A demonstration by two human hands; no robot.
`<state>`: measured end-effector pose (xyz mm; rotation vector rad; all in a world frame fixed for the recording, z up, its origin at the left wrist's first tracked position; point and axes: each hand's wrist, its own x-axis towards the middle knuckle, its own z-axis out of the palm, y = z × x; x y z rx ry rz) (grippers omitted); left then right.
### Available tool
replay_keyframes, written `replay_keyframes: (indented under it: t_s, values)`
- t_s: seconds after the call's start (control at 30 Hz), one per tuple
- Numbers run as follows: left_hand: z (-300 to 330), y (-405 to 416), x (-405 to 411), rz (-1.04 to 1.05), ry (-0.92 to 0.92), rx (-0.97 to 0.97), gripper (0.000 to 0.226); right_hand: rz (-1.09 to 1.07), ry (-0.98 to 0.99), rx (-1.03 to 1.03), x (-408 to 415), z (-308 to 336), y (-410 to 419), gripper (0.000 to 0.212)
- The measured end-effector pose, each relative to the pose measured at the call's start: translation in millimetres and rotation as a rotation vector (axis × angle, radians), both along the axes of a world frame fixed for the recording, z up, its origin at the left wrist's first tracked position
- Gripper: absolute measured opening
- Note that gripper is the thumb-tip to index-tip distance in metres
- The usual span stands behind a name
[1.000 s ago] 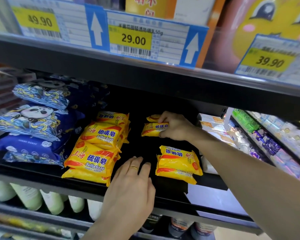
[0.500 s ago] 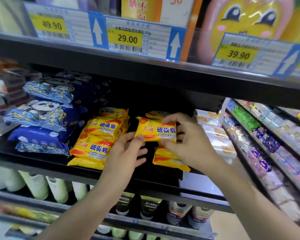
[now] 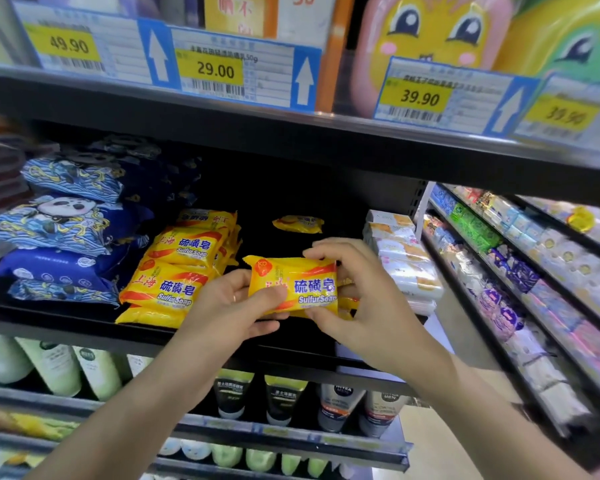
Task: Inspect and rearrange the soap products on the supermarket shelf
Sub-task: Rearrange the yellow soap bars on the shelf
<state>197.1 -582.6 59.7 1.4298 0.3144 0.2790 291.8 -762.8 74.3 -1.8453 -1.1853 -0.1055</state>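
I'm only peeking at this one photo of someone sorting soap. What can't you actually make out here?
- Head view: packs under the held soap, hidden by it and both hands, left hand, right hand.
- Back of the shelf: too dark.
- Small print on the 29.00 tag: blurred.
- Right aisle goods: blurred.

Yellow soap pack [image 3: 293,285], red swooshes, blue lettering; navy wave-patterned packs [image 3: 54,225].

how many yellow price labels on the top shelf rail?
4. The 49.90 label is far left, the 29.00 label left of centre, the 39.90 label right of centre, and the blurred label far right. More may sit outside the frame.
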Motion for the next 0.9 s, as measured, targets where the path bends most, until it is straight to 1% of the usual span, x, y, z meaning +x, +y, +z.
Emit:
replay_keyframes:
  t_s: [0.07, 0.13, 0.23, 0.3, 0.43, 0.47, 0.57, 0.6, 0.67, 0.77, 0.83, 0.9]
  values:
    - [0, -2, -2, 0.005, -0.025, 0.007, 0.022, -0.018, 0.067, -0.026, -2, 0, -4, 0.077]
    - [-1, -3, -4, 0.009, -0.050, 0.028, 0.024, -0.023, 0.180, -0.036, -5, 2, -6, 0.082]
    - [-1, -2, -6, 0.007, -0.092, 0.082, 0.024, -0.012, 0.412, 0.094, -10, 6, -6, 0.068]
    - [0, 0, -6, 0.001, -0.117, 0.113, 0.026, -0.053, 0.539, 0.152, -11, 9, -4, 0.058]
    - [0, 1, -8, -0.017, -0.193, 0.238, 0.028, -0.139, 0.636, 0.163, -12, 10, -1, 0.050]
    - [0, 2, -9, -0.022, -0.213, 0.275, 0.029, -0.158, 0.667, 0.178, -12, 11, -1, 0.050]
    - [0, 3, -12, -0.032, -0.271, 0.368, 0.033, -0.211, 0.834, 0.250, -9, 17, 1, 0.066]
    - [0, 3, -13, -0.029, -0.293, 0.403, 0.035, -0.214, 0.890, 0.262, -8, 19, 0, 0.068]
    - [0, 3, -15, -0.021, -0.323, 0.461, 0.040, -0.204, 0.980, 0.225, -7, 22, 0, 0.066]
    - [-1, 3, -15, -0.017, -0.341, 0.515, 0.040, -0.163, 1.076, 0.078, -8, 25, -2, 0.069]
    - [-2, 4, -15, -0.001, -0.354, 0.554, 0.040, -0.069, 1.115, -0.019, -8, 27, -4, 0.068]
    - [-4, 5, -15, 0.030, -0.356, 0.610, 0.043, 0.012, 1.136, -0.069, -9, 28, -4, 0.059]
